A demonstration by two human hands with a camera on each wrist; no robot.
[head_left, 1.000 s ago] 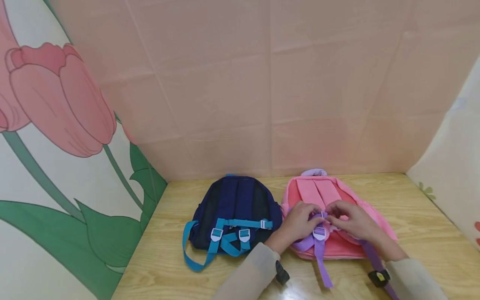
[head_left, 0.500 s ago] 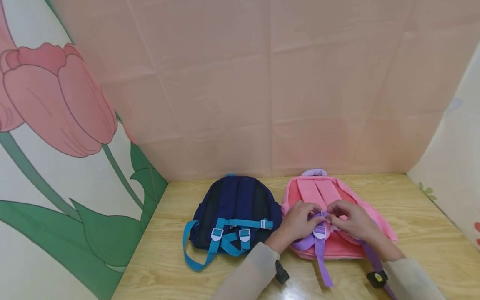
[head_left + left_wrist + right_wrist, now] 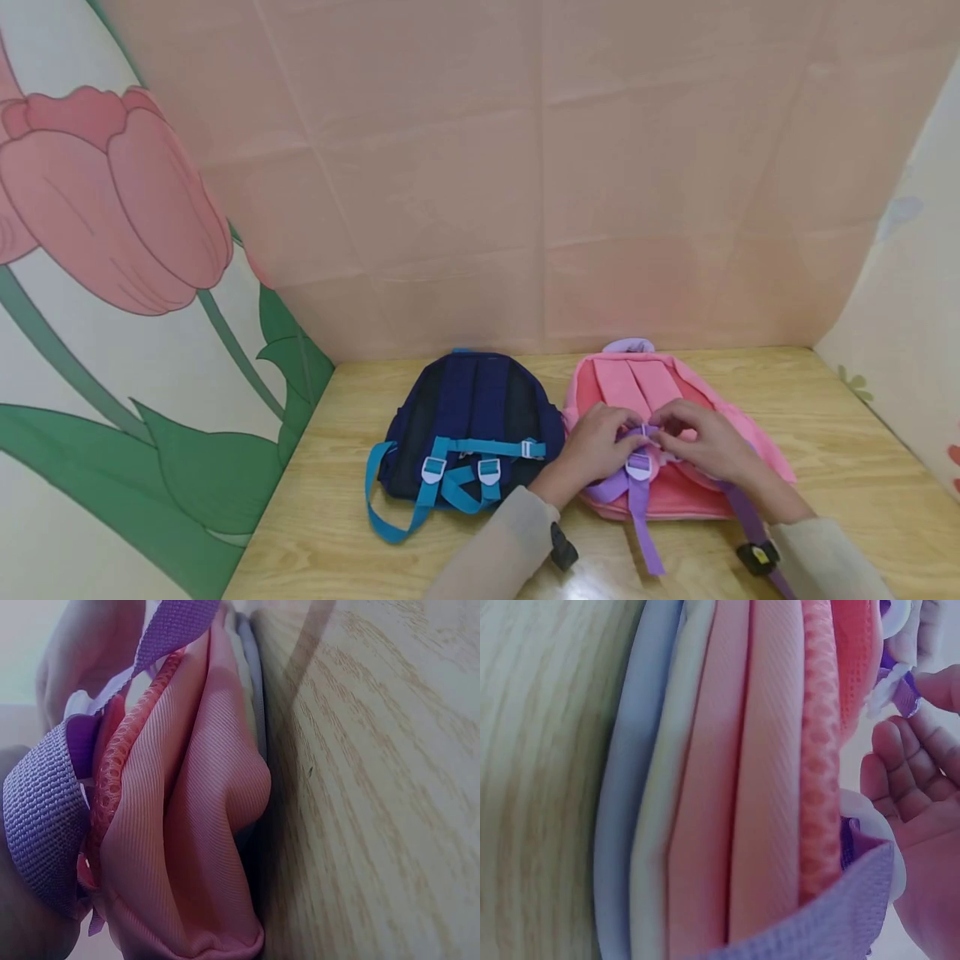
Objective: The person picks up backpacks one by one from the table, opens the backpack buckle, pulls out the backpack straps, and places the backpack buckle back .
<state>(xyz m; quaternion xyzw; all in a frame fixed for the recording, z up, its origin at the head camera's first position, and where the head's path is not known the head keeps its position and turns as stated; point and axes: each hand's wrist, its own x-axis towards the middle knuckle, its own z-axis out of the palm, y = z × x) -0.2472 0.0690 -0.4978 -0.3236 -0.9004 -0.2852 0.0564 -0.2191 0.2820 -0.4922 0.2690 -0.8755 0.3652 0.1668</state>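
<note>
Remote log, left to right, with the pink backpack [image 3: 637, 379] as landmark. Left of it on the surface [image 3: 300, 517]: a navy backpack [image 3: 476, 396], just beside it, turquoise straps [image 3: 392, 531] looped across its lower half. Over the pink backpack's left-centre: the left hand [image 3: 595, 442], thumb and fingertips drawn together on purple webbing [image 3: 907, 696] at a small white slider [image 3: 643, 430] — how much they hold, I cannot tell. Below them, at the pink backpack's lower middle: a white buckle [image 3: 639, 469], a purple strap [image 3: 645, 533] hanging past the bag's bottom edge. Over its right-centre: the right hand [image 3: 701, 440], thumb and forefinger pinching the webbing's end, other fingers loosely curled.

Step, in my judgement: working webbing through the slider. I'd steady the slider with the left, feed flat webbing with the right in short pulls — a twist could jam it. The pink backpack lies directly beneath both hands; the webbing sits between them, touching both.
</note>
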